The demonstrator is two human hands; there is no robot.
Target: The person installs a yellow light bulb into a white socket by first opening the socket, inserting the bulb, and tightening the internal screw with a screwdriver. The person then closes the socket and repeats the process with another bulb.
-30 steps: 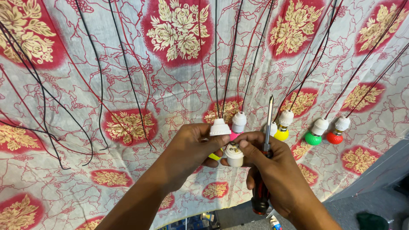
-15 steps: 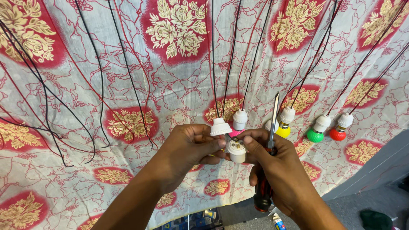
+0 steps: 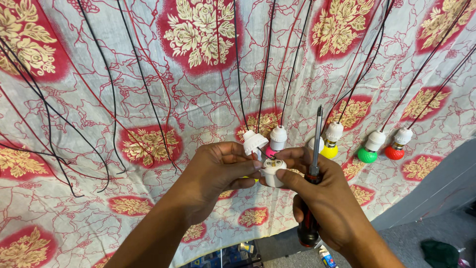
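Observation:
My left hand (image 3: 215,171) and my right hand (image 3: 327,198) meet on a white lamp holder base (image 3: 272,171), fingers pinching it from both sides. Its white cap (image 3: 254,141) sits just above on red and black wires. In the palm of my right hand is a screwdriver (image 3: 313,164) with a red and black handle, its shaft pointing up. Behind the hands, small bulbs hang from black wires in white holders: pink (image 3: 275,141), yellow (image 3: 329,148), green (image 3: 368,154) and red (image 3: 395,151).
A white cloth (image 3: 148,99) with red and gold flower patches hangs as a backdrop, with several black wires (image 3: 111,99) draped down it. A grey floor (image 3: 436,228) shows at the lower right, with a dark green object (image 3: 439,253) on it.
The hands have shifted slightly. The fingers have closed tighter on the white holder base, and the screwdriver stays upright in my right hand.

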